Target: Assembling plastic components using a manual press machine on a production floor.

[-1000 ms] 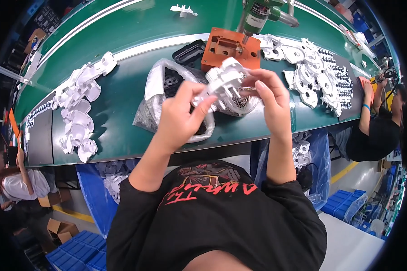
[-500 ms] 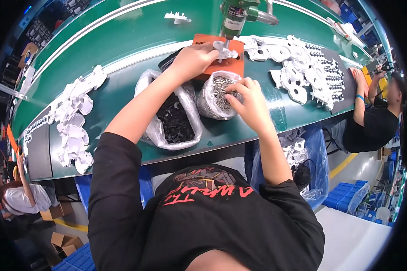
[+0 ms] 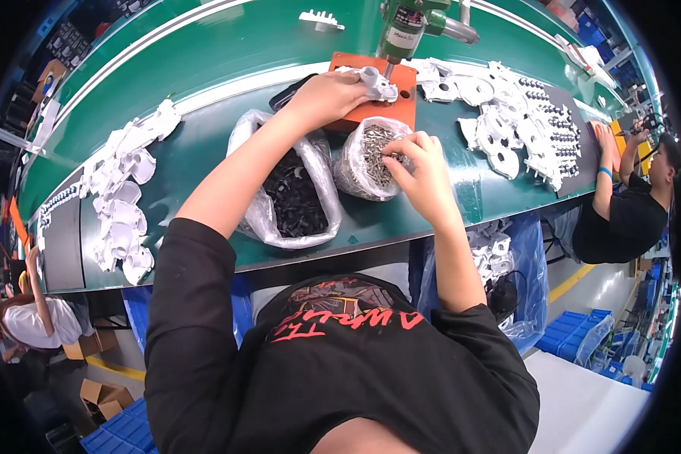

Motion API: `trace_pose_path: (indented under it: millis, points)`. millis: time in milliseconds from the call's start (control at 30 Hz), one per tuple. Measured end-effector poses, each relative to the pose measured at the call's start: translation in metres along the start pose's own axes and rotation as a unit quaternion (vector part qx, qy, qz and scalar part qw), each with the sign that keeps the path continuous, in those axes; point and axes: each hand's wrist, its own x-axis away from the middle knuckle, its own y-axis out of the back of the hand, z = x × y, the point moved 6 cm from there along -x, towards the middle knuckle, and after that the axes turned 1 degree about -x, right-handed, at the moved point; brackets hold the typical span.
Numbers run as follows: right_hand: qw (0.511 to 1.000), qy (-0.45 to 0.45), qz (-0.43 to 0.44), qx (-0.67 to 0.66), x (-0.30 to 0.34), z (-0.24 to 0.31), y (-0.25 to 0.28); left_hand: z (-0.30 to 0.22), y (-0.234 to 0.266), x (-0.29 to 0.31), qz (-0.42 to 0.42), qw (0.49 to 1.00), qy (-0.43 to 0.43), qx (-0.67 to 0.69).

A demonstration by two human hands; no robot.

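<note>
My left hand (image 3: 328, 98) grips a white plastic part (image 3: 377, 85) with a round collar, which lies on the orange fixture plate (image 3: 402, 113). Just above that part hangs the metal shaft of a green bench machine (image 3: 406, 30). Over a clear plastic bag of screws (image 3: 372, 144), my right hand (image 3: 425, 170) has thumb and fingers pinched together at the right side of the pile. Whatever is between those fingertips is too small to make out. Left of the screws stands another clear bag holding small black parts (image 3: 299, 200), below my left forearm.
White plastic parts lie in a row on the left (image 3: 121, 216) and a larger group on the right (image 3: 499, 113), beside black pieces on a dark mat. A single white part (image 3: 321, 20) sits at the far side. Other people work at both ends of the bench.
The white part in my left hand has turned and now lies lower on the orange plate. My right hand stays at the screws, its fingertips closer together. The whole view has shifted slightly.
</note>
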Motion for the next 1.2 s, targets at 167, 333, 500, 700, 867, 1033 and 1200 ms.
trace_pose_path:
  millis: [167,333,500,700,867,1033,1200]
  points:
    - [1.000,-0.003,0.001,0.000,0.001,0.001,0.000,0.009,-0.006,0.003,-0.011,1.000,-0.006,0.008]
    - [1.000,0.001,-0.008,0.007,0.002,0.003,-0.002,0.013,-0.006,0.010,0.138,0.989,0.047,0.029]
    - [1.000,0.018,-0.008,0.003,-0.003,0.004,-0.003,0.002,0.015,0.028,0.062,0.992,0.073,-0.084]
    - [0.997,-0.006,-0.048,-0.062,0.001,-0.006,0.003,-0.020,0.085,0.080,0.033,0.979,0.186,0.077]
    - [0.982,-0.066,-0.070,-0.165,-0.001,-0.021,0.002,-0.032,0.082,0.127,0.123,0.973,0.193,0.021]
    - [0.970,-0.085,-0.061,-0.219,-0.007,-0.018,0.001,-0.047,0.059,0.128,0.075,0.981,0.164,-0.068]
    - [0.960,-0.090,-0.062,-0.259,-0.001,-0.015,0.007,-0.049,0.048,0.124,0.048,0.968,0.191,-0.153]
